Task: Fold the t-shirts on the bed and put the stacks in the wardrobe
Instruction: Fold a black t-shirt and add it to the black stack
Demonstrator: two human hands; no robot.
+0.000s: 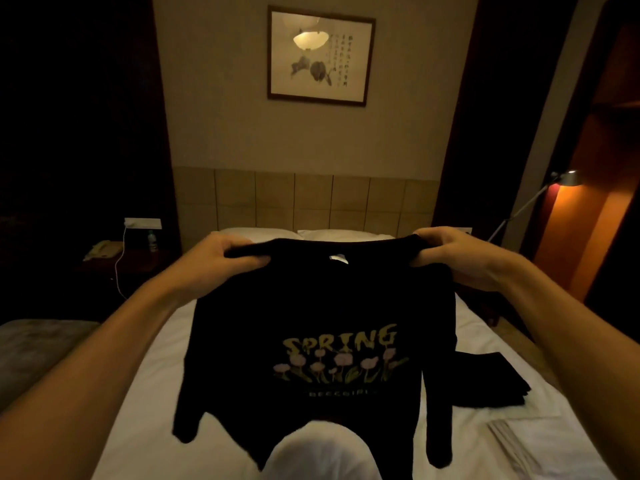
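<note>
Presently, the left hand (221, 259) and the right hand (457, 258) each grip one shoulder of a black t-shirt (311, 323), fingers curled round the fabric. It hangs in the air above the white bed (152, 375), print side toward the camera, reading "SPRING" over flowers. A folded black stack (485, 379) lies on the bed at right, with white folded fabric (512, 441) nearer the camera.

Black t-shirt (311, 306), "SPRING" in yellow over pink flowers on the chest: hangs upright above the bed (145, 393), my hands pinching its shoulders. Folded black stack (485, 379): lies flat on my bed's right side, white stack (540, 441) nearer me.
</note>
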